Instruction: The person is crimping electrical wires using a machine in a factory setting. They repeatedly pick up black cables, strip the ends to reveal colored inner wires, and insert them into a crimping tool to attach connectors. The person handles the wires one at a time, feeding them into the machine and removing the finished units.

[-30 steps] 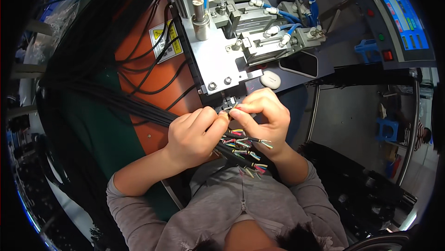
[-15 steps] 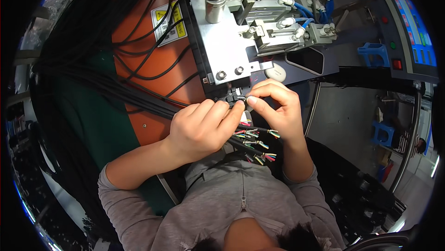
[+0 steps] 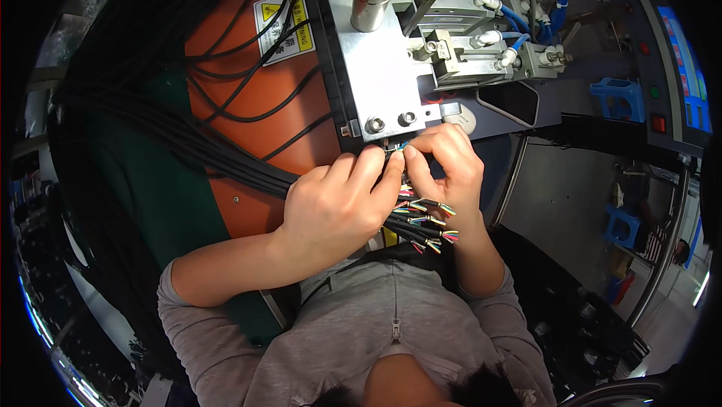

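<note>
My left hand (image 3: 331,200) is closed, its fingertips pinched at the front edge of the metal machine block (image 3: 376,76). Against it, my right hand (image 3: 453,166) pinches with thumb and index finger. Between the fingertips show thin wires (image 3: 402,147), light blue and pale; their far ends are hidden under the block. Below both hands lies a bundle of black cables (image 3: 402,226) with stripped, multicoloured wire ends (image 3: 432,219) pointing right. Its cables pass beneath my left hand.
More black cables (image 3: 241,170) run in from the left over an orange panel (image 3: 233,99) bearing a warning label (image 3: 286,27). Pneumatic cylinders (image 3: 466,54) with blue hoses sit behind. A white rounded object (image 3: 462,120), a phone-like slab (image 3: 510,102) and a control panel (image 3: 662,76) are to the right.
Both hands have shifted slightly closer under the block's front edge. Light blue wire now shows at the fingertips, where a small dark part showed before. The view has moved a little.
</note>
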The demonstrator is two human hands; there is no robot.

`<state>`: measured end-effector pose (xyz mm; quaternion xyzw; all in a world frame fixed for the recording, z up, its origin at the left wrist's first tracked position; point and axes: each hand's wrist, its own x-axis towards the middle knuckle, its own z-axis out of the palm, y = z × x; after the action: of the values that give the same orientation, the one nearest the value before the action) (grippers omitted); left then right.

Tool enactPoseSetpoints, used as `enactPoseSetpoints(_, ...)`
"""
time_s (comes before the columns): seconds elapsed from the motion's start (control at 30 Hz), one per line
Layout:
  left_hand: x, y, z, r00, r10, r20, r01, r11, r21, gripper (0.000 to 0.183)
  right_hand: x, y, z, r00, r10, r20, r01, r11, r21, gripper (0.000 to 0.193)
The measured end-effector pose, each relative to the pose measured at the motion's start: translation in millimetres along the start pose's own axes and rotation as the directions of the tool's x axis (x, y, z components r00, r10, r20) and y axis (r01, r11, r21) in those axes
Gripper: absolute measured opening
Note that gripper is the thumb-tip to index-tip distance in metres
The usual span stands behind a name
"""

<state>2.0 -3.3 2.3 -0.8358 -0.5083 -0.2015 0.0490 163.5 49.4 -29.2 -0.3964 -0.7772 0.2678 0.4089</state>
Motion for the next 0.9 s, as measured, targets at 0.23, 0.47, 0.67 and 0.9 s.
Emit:
enactPoseSetpoints(0.23, -1.4, -8.7, 5.3, 0.997, 0.012, -0.08, -0.02, 0.995, -0.102, 0.03, -12.9, 13.9, 6.7, 0.841, 0.5, 0.208, -0.537, 0.723, 0.434, 0.007)
enactPoseSetpoints(0.47, 5.0, -15.0, 7.8, 0.99, 0.001, -0.14, -0.019, 0.992, -0.128, 0.027, -13.7, 11.3, 10.9, 0.916, 0.392, 0.084, -0.394, 0.84, 0.373, 0.004)
enactPoseSetpoints(0.67, -3.3, -6.6, -9.0, 0.999, -0.019, 0.035, 0.019, 1.0, -0.01, 0.02, -13.5, 9.3, 7.4, 0.825, 0.535, 0.183, -0.556, 0.708, 0.434, 0.01)
enactPoseSetpoints(0.9, -1.7, -7.9, -12.2, 0.996, -0.069, 0.055, 0.071, 0.996, -0.047, 0.018, 5.4, 8.6, -12.3, 0.964, -0.22, 0.149, 0.126, 0.873, 0.472, 0.022)
